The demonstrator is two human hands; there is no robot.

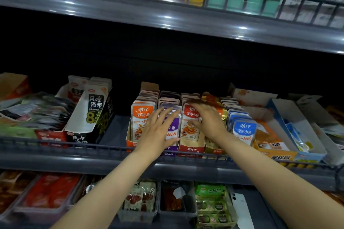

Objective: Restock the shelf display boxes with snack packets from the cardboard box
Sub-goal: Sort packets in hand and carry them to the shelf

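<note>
Both forearms reach over the shelf rail. Left hand lies flat, fingers spread, on the purple packets. Right hand is splayed on the red packets. Four packet rows visible: orange, purple, red, blue. Bare shelf gap left of the orange display box.

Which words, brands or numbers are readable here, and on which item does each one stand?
"劲仔 深海小鱼": orange packet, red packet, blue packet.
"劲仔": red display box.
"风吃海带" and "8": black-and-white packet.
Top-shelf boxes and bottom-shelf packs: too blurred to read.
Purple packet: mostly hidden by the left hand.
</note>
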